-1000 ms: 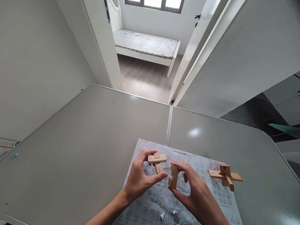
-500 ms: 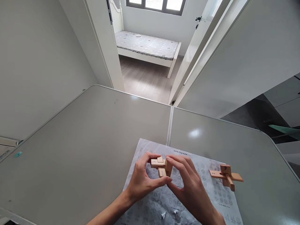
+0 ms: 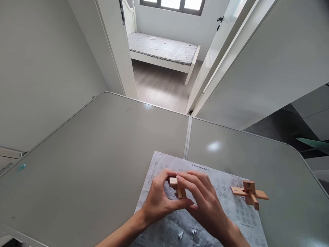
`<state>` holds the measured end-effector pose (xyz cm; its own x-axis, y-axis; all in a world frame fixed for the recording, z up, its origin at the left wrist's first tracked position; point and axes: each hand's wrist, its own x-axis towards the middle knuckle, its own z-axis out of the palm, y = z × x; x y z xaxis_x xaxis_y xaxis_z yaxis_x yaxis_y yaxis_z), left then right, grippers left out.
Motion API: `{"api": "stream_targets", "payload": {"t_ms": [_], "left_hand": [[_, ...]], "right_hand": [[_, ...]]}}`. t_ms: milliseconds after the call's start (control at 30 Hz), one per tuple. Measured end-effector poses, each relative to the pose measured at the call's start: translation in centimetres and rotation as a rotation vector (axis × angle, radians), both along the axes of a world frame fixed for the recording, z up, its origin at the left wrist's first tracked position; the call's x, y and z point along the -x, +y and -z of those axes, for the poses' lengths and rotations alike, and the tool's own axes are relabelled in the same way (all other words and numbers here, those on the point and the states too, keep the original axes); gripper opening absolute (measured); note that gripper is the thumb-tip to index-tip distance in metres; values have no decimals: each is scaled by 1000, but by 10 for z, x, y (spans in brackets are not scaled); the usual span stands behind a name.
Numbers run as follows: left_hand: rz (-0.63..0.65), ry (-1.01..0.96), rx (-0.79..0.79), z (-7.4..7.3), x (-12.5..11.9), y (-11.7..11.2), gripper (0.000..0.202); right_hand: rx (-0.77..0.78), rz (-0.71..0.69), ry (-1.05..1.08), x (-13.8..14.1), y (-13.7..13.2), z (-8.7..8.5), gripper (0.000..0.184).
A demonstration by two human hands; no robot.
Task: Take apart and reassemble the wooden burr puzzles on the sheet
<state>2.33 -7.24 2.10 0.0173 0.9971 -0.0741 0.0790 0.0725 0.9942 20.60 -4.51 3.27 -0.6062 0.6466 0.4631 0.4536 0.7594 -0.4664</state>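
Note:
Between my two hands is a small wooden interlocking puzzle (image 3: 181, 193) of light blocks, raised over the printed sheet. My left hand (image 3: 160, 195) grips it from the left, fingers at the back and thumb along the front underside. On the other side my right hand (image 3: 205, 199) has its fingers bent over the top, and they cover much of the blocks. A dark mark shows on the front block's end. To the right, a separate cross-shaped wooden puzzle (image 3: 250, 194) with marked pieces rests on the sheet's right edge, touched by neither hand.
A creased paper sheet (image 3: 218, 181) with printed diagrams lies under my hands on the grey table (image 3: 102, 154). A metal seam (image 3: 188, 137) crosses the tabletop. A small teal object (image 3: 22, 167) lies near the left edge. Beyond the table are a doorway and a bed (image 3: 161, 49).
The puzzle between my hands has turned, so a different side faces me. My right fingers have shifted left over it and now hide more of the blocks.

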Motion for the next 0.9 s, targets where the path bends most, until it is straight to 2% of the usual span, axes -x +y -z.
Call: {"api": "stream_targets", "payload": {"t_ms": [200,333,467,533,600,667,733,900], "left_hand": [[20,19,-3,-1,1,1,52],[22,10,-26,2,2,1,52],[-21,15,-72,6,6,1,58],[-24,27,-94,8,8,1,60],[-6,37,-113,9,10,2,63],[22,50,-137,9,11,2,67],[51,56,-175,10,10,1,70],[90,49,-248,9,10,-1,70]], "right_hand": [[11,-57,-8,-4,1,7,53],[102,-24,-12,-5,-2,15,62],[241,31,12,-14,-1,14,70],[367,54,6,-21,1,10,65],[463,58,10,-25,3,7,48],[520,61,21,-26,4,4,30],[567,50,28,-22,5,2,21],[669,6,43,-10,5,-1,36]]}}
